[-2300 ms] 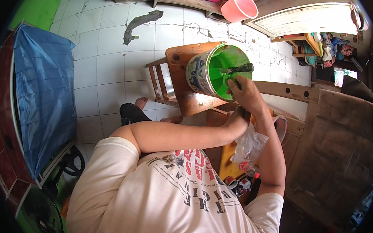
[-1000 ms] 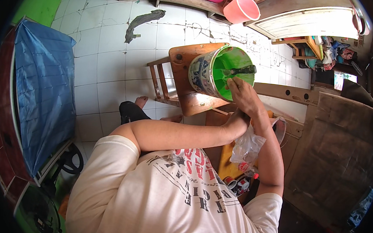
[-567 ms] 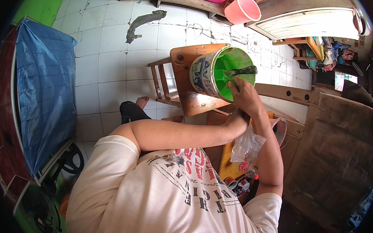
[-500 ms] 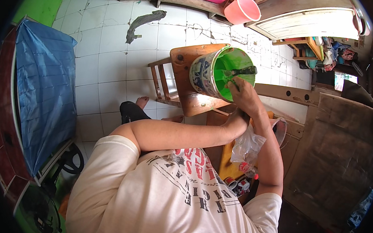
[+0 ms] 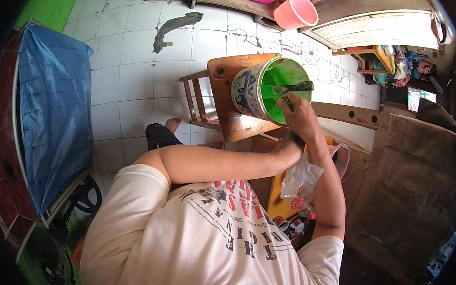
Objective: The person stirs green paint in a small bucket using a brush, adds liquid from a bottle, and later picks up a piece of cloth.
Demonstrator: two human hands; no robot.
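As we look down, bucket: it stands on the wooden stool [image 5: 222,79], near the middle of our view, its white-and-blue wall [image 5: 245,91] turned our way and its mouth open to us, the inside coated in green paint [image 5: 290,68].
Tool: with its dark handle [image 5: 299,86] it lies in the mouth, reaching the far right of the rim; its other end blurs into the green.
Right hand [image 5: 301,115]: our fingers are pinched at the near rim on a green piece [image 5: 289,96], most of which they hide.
Left hand [image 5: 290,149]: it crosses under our right wrist; its fingers are covered, so we cannot tell whether it grips anything.
In the way: our right hand blocks part of the mouth, and the clear bag [image 5: 301,181] hangs just below our wrists, over part of the yellow table [image 5: 276,197].
Table: near the bag we see a red-capped bottle [image 5: 303,205] and cans [image 5: 281,223].
Floor: beyond the stool lie a dark rag [image 5: 172,29] and a pink pail [image 5: 296,12]; a blue sheet [image 5: 52,116] is at our left, a brown board [image 5: 413,190] at our right.
Since half a second ago: our right fingers have shifted slightly and more bottle shows past the bag; bucket, stool and tool keep their places.
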